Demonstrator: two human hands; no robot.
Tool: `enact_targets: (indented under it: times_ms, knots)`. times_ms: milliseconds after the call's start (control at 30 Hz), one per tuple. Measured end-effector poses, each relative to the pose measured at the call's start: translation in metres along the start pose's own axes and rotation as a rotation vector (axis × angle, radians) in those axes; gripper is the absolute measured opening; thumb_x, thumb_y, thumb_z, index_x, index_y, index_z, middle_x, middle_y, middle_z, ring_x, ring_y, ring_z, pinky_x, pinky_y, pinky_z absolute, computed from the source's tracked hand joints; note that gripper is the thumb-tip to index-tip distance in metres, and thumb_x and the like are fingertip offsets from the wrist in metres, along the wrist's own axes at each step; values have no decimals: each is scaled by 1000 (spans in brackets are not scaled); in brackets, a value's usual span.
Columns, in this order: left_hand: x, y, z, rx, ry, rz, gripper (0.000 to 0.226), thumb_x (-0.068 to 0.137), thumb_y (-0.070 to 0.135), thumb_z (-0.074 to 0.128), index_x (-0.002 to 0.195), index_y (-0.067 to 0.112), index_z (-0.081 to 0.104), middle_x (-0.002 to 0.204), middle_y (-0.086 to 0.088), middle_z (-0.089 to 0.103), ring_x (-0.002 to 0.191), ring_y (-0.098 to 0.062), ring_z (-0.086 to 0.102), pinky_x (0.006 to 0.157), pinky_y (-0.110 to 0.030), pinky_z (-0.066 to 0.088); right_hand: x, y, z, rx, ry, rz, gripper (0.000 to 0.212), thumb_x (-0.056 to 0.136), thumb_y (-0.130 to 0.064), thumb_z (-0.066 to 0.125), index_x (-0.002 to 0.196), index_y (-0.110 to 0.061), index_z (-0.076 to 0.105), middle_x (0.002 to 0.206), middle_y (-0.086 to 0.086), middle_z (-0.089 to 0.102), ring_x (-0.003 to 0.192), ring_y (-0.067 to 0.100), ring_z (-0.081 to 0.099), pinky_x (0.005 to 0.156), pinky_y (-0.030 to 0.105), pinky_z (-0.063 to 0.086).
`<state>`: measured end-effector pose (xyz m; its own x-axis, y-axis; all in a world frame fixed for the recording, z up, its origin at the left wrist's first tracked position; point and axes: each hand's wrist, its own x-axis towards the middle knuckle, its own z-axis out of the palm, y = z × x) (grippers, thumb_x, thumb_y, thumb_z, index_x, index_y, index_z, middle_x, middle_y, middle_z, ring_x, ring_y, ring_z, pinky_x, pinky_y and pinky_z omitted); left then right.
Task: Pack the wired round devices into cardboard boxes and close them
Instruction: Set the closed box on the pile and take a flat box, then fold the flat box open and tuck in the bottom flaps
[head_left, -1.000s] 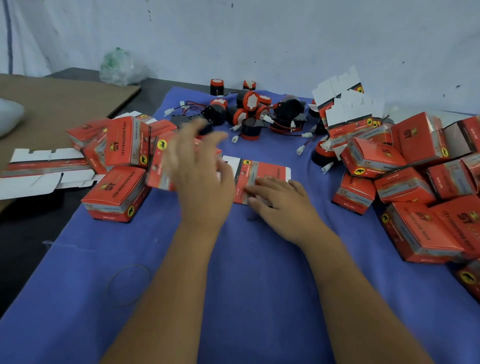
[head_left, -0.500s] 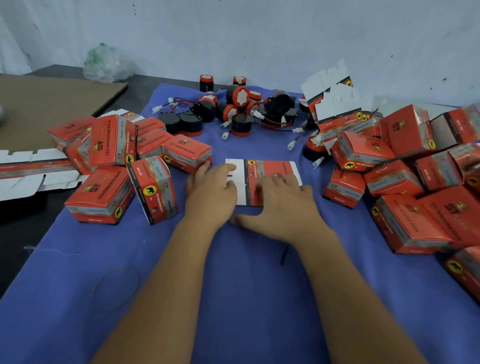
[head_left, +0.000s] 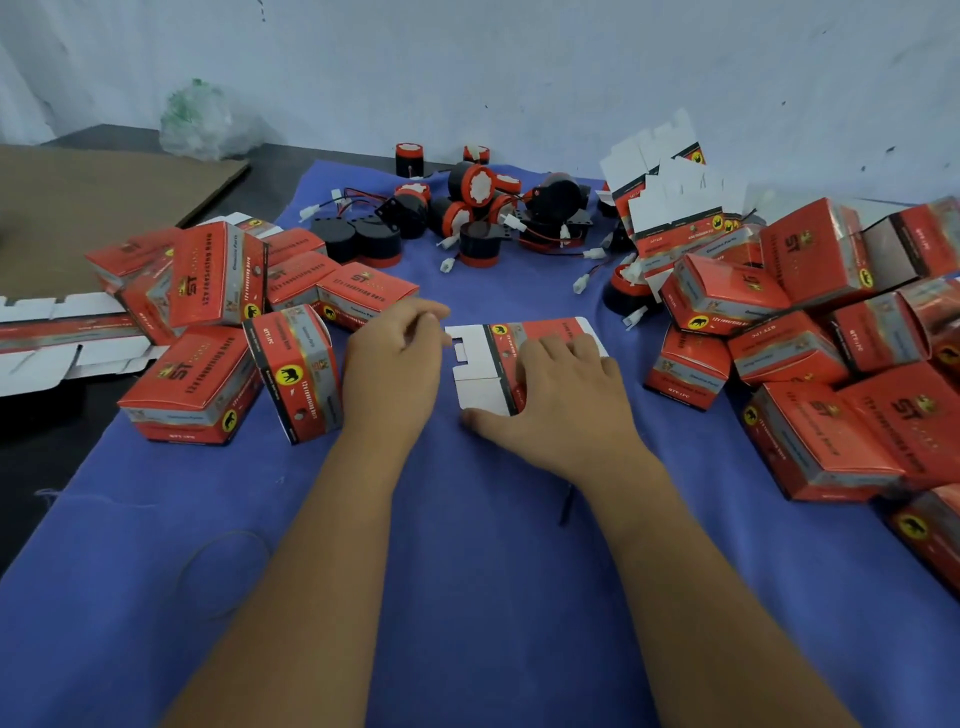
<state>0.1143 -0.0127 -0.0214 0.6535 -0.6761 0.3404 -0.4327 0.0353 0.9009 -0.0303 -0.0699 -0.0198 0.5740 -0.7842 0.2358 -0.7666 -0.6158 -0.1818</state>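
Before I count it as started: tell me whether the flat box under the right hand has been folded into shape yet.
No. The flat box lies unfolded on the blue cloth, with the right hand resting on it.

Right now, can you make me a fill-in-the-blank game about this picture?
1. The right hand rests on a ____ box blank.
2. The cloth under everything is ____.
3. The round devices are heaped at the cloth's ____ edge.
4. The left hand lies ____ of the flat blank.

Missing words: flat; blue; far; left
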Motion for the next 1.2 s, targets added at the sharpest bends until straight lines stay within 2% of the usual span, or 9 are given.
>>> enact_targets:
  times_ms: [167, 267, 367, 533, 667, 733, 900, 1000, 1200]
  knots:
    - [5, -8, 0, -58, -117, -28, 42, 95, 8, 47, 126, 36, 56, 127, 18, 58, 113, 7, 52, 91, -13, 38, 0, -6, -6, 106, -44, -67, 41, 73, -45, 61, 98, -25, 35, 87, -9, 46, 91, 23, 43, 76, 36, 35]
    - [6, -14, 3, 64, -346, -38, 58, 95, 18, 55, 145, 40, 37, 136, 25, 38, 117, 10, 40, 90, -12, 31, -3, -1, -9, 189, -44, -121, 33, 77, -19, 60, 94, -25, 32, 70, -11, 37, 69, 19, 38, 50, 30, 21]
    - [8, -17, 7, 383, -454, 100, 49, 92, 21, 60, 139, 26, 52, 135, 13, 50, 130, -12, 43, 105, -31, 38, 1, 6, -10, 135, 86, -23, 20, 88, -10, 51, 106, -16, 45, 77, -3, 49, 68, 25, 42, 48, 32, 21]
    - [5, -13, 6, 349, -392, 108, 32, 91, 17, 64, 122, 21, 67, 115, 3, 60, 112, -15, 54, 97, -30, 44, 6, 26, -9, 174, 188, 170, 36, 96, -11, 49, 132, -14, 47, 100, 10, 68, 75, 26, 54, 55, 33, 40]
    - [3, -12, 9, 397, -392, 136, 31, 91, 19, 65, 122, 20, 67, 124, 1, 58, 121, -17, 49, 102, -27, 38, 4, 29, -5, 230, 47, 162, 53, 80, -57, 63, 123, -27, 60, 116, -1, 61, 111, 22, 51, 93, 40, 46]
    - [2, -11, 9, 371, -432, 138, 36, 91, 19, 64, 127, 24, 64, 131, 7, 60, 123, -12, 51, 102, -22, 37, 4, 30, -5, 206, -39, 98, 54, 74, -65, 63, 116, -31, 63, 107, -5, 60, 104, 19, 52, 88, 37, 47]
    - [2, -7, 6, 135, -363, 63, 38, 92, 13, 61, 101, 49, 63, 89, 40, 56, 88, 20, 53, 70, 5, 36, 2, 33, -8, 159, -27, 14, 39, 87, -57, 58, 117, -32, 63, 107, -10, 66, 95, 16, 58, 67, 31, 44]
    - [1, -5, 7, 129, -268, 41, 38, 92, 4, 56, 115, 33, 66, 98, 35, 49, 95, 12, 46, 71, 5, 35, 2, 24, -9, 18, 87, -20, 33, 101, -47, 40, 97, -17, 52, 88, 2, 65, 68, 22, 49, 50, 31, 26]
    - [-4, 3, 11, 100, -197, 128, 17, 85, 31, 70, 90, 44, 61, 102, 16, 54, 98, 9, 51, 79, -4, 37, 0, 19, -17, -41, 199, -9, 22, 107, -34, 32, 96, -15, 39, 68, 1, 47, 53, 23, 35, 46, 33, 17]
